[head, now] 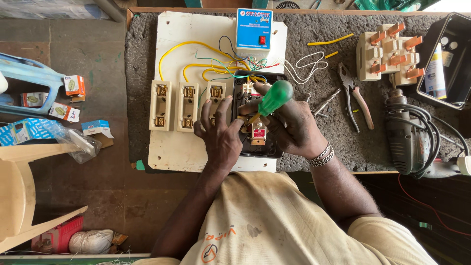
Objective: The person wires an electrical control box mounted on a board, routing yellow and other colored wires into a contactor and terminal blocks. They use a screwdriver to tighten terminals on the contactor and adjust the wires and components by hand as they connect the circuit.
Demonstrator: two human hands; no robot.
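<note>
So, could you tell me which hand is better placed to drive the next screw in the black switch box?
Probably the right hand: it grips the green screwdriver, tip down in the box. The left hand only steadies the box edge.

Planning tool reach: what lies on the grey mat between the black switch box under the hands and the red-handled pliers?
In the head view, loose metal screws or bits lie on the grey mat between the black switch box and the red-handled pliers.

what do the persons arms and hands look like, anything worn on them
Both forearms are bare, with no gloves on either hand. The right hand has a silver chain bracelet at the wrist. The left hand wears nothing that shows. The short sleeves of a cream shirt end above the elbows; the shirt is smudged and has an orange printed mark on the chest.
</note>
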